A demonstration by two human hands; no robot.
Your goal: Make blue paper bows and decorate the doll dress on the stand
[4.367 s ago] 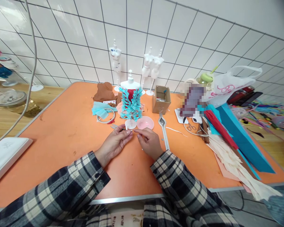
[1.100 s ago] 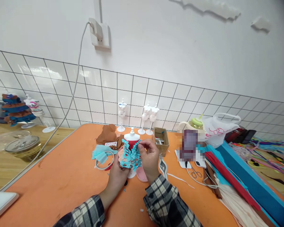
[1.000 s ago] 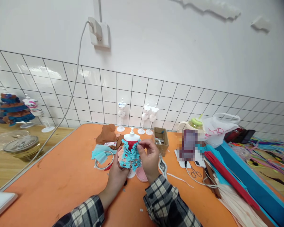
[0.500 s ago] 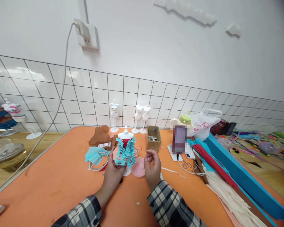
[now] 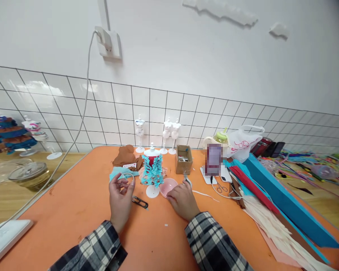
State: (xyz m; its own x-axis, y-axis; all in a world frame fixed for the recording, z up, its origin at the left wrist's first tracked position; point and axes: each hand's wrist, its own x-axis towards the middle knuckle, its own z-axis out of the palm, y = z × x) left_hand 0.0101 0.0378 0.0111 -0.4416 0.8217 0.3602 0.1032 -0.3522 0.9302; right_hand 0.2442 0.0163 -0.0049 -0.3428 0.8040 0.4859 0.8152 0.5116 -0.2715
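A small white mannequin [image 5: 151, 170] dressed in teal paper ruffles over red stands on its round base on the orange table [image 5: 73, 195]. My left hand [image 5: 121, 197] hovers left of it, palm turned in, fingers loosely curled and apart, holding nothing. Small black snips [image 5: 140, 203] lie just right of that hand. My right hand [image 5: 182, 200] rests on the table with its fingers bunched at the rim of a pink dish [image 5: 168, 186]; what the fingertips hold is hidden.
Brown paper [image 5: 127, 159], teal crepe [image 5: 117, 174] and a clear ring lie behind my left hand. A cardboard box [image 5: 184, 164], a phone [image 5: 214, 160], scissors [image 5: 222, 187], blue and red paper rolls [image 5: 274, 190] and cream strips fill the right. Bare mannequins [image 5: 169, 130] stand by the wall.
Both hands have let go of the ruffled mannequin, which now stands alone. My left hand drew back to the left; my right hand dropped to the pink dish.
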